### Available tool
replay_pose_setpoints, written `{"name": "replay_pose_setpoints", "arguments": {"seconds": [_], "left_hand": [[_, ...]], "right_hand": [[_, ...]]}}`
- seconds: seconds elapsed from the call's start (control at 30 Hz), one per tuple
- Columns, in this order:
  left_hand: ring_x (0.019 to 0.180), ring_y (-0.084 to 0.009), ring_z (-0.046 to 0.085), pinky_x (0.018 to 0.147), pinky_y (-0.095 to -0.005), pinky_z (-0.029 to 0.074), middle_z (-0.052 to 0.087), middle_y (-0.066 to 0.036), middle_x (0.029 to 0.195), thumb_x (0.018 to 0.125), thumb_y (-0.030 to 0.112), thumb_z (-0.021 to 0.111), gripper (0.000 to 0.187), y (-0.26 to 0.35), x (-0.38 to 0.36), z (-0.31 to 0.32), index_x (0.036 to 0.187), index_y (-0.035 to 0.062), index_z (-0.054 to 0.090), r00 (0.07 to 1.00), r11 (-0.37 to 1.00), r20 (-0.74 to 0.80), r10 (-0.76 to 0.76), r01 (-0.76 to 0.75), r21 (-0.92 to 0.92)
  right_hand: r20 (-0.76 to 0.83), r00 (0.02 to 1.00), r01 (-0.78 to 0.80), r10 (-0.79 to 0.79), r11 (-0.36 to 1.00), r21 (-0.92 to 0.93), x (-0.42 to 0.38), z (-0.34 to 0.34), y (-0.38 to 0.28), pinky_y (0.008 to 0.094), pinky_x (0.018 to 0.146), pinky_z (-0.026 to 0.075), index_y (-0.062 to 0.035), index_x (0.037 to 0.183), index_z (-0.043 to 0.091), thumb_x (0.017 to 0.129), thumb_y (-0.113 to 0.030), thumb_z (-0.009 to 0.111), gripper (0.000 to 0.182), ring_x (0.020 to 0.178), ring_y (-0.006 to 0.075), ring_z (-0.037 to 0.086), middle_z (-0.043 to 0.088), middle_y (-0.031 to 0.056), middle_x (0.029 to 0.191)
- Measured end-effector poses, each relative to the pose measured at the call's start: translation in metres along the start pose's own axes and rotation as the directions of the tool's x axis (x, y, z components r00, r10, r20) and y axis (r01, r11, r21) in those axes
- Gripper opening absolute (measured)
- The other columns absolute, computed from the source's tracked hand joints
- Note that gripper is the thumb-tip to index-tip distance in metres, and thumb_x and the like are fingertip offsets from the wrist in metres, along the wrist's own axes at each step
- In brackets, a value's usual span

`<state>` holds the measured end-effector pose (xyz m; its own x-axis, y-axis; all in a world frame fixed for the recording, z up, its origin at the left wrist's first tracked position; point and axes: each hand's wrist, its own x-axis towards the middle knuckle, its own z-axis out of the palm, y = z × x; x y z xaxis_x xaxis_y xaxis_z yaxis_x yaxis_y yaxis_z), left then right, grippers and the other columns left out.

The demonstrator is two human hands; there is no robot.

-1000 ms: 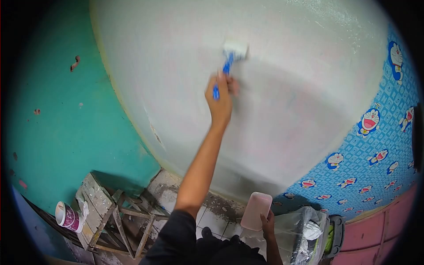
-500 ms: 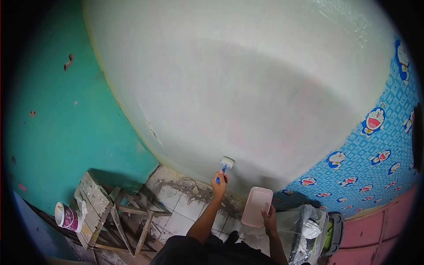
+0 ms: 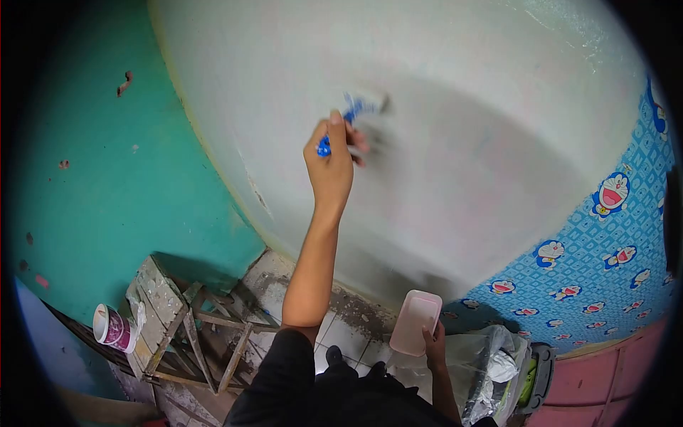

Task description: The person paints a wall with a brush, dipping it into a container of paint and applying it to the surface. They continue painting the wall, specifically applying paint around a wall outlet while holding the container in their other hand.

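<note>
A small paint roller with a blue handle is in my left hand, its fingers wrapped round the grip. My left arm is stretched up across the whitish wall, and the roller's pale head blurs against that surface. Lower down, my right hand grips the right edge of a shallow pale-pink plastic tray. The tray's inside looks whitish, and it is held in front of the wall's foot.
To the left a paint-spattered wooden stand leans near the green wall, with a white-and-purple bucket beside it. Plastic-wrapped items stand at lower right, under blue patterned wallpaper. Dirty floor tiles lie below me.
My left hand has swept the roller far up the wall, from near its foot. My right hand still holds the tray, slightly higher in view.
</note>
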<state>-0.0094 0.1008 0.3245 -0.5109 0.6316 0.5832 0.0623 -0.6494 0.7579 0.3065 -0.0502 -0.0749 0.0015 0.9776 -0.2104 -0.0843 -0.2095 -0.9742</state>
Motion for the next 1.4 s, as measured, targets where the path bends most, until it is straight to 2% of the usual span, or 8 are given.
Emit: {"name": "replay_pose_setpoints", "arguments": {"seconds": [0.17, 0.43, 0.57, 0.77, 1.0, 1.1, 1.2, 1.4], "left_hand": [[0.073, -0.0178, 0.063, 0.057, -0.0298, 0.05, 0.062, -0.012, 0.084, 0.103, 0.037, 0.044, 0.037, -0.039, 0.014, -0.007, 0.085, 0.0051, 0.048, 0.993, 0.977, -0.028, 0.114, -0.117, -0.179], [0.069, -0.0132, 0.06, 0.066, -0.0288, 0.051, 0.063, -0.009, 0.08, 0.105, 0.028, 0.043, 0.036, -0.205, -0.142, -0.083, 0.083, 0.0017, 0.053, 0.978, 0.978, -0.059, -0.201, 0.198, -0.063], [0.062, -0.01, 0.056, 0.057, -0.0249, 0.046, 0.06, -0.005, 0.07, 0.103, 0.028, 0.048, 0.036, -0.228, -0.199, -0.135, 0.078, 0.0026, 0.055, 0.918, 0.918, -0.039, -0.395, 0.396, -0.002], [0.05, -0.0078, 0.049, 0.047, -0.0229, 0.038, 0.054, -0.003, 0.057, 0.101, 0.032, 0.051, 0.038, -0.158, -0.177, -0.173, 0.075, 0.0044, 0.056, 0.834, 0.827, 0.071, -0.548, 0.526, 0.199], [0.048, -0.0098, 0.052, 0.048, -0.0263, 0.039, 0.054, -0.004, 0.051, 0.098, 0.032, 0.056, 0.041, -0.115, -0.122, -0.176, 0.07, 0.0018, 0.064, 0.76, 0.79, 0.315, -0.569, 0.4, 0.464], [0.048, -0.0219, 0.058, 0.053, -0.0335, 0.045, 0.059, -0.009, 0.053, 0.097, 0.031, 0.055, 0.04, -0.111, -0.111, -0.167, 0.072, 0.0028, 0.067, 0.716, 0.739, 0.426, -0.553, 0.185, 0.648], [0.047, -0.0222, 0.056, 0.053, -0.0349, 0.045, 0.056, -0.01, 0.052, 0.097, 0.033, 0.053, 0.042, -0.129, -0.12, -0.164, 0.072, 0.0015, 0.067, 0.751, 0.76, 0.478, -0.455, 0.047, 0.648], [0.063, -0.0385, 0.064, 0.067, -0.0458, 0.051, 0.064, -0.016, 0.063, 0.098, 0.037, 0.047, 0.045, -0.148, -0.131, -0.159, 0.075, 0.0044, 0.069, 0.707, 0.665, 0.47, -0.529, 0.001, 0.747]], "right_hand": [[0.011, 0.999, -0.04, 0.04, 0.999, -0.002, -0.001, 0.008, 0.0, 0.0376, 0.1, 0.042, -0.0027, 0.142, 0.035, 0.092, -0.024, 0.067, 0.063, 0.116, 0.0226, 0.054, 0.054, 0.0159, 0.128], [-0.023, 1.0, -0.02, 0.021, 0.999, 0.044, 0.02, 0.049, 0.005, 0.0373, 0.098, 0.044, -0.0012, 0.143, 0.033, 0.091, -0.024, 0.066, 0.066, 0.115, 0.0237, 0.055, 0.053, 0.0173, 0.129], [-0.001, 0.998, -0.058, 0.059, 0.996, 0.069, 0.03, 0.081, -0.007, 0.0375, 0.098, 0.044, -0.001, 0.143, 0.032, 0.093, -0.025, 0.065, 0.065, 0.116, 0.0245, 0.055, 0.053, 0.018, 0.13], [-0.003, 1.0, 0.019, -0.019, 0.991, 0.134, 0.047, 0.133, 0.013, 0.0362, 0.099, 0.043, -0.0013, 0.144, 0.031, 0.095, -0.026, 0.062, 0.063, 0.117, 0.0231, 0.054, 0.054, 0.0171, 0.13], [0.098, 0.995, -0.026, 0.009, 0.984, 0.175, 0.044, 0.186, -0.003, 0.0355, 0.1, 0.042, -0.0017, 0.144, 0.031, 0.098, -0.023, 0.056, 0.057, 0.119, 0.0215, 0.054, 0.055, 0.0163, 0.13], [0.128, 0.991, -0.045, 0.024, 0.986, 0.16, 0.042, 0.199, -0.009, 0.0346, 0.098, 0.043, -0.0021, 0.145, 0.031, 0.099, -0.023, 0.056, 0.057, 0.114, 0.0206, 0.056, 0.057, 0.0158, 0.127], [0.162, 0.982, -0.123, 0.094, 0.975, 0.185, 0.04, 0.207, -0.015, 0.0344, 0.096, 0.045, -0.0028, 0.146, 0.03, 0.099, -0.023, 0.056, 0.057, 0.111, 0.0195, 0.058, 0.058, 0.0146, 0.124], [0.171, 0.984, -0.084, 0.053, 0.98, 0.179, 0.041, 0.214, -0.012, 0.034, 0.093, 0.046, -0.0037, 0.147, 0.029, 0.098, -0.024, 0.056, 0.059, 0.106, 0.0182, 0.059, 0.059, 0.0142, 0.119]]}}
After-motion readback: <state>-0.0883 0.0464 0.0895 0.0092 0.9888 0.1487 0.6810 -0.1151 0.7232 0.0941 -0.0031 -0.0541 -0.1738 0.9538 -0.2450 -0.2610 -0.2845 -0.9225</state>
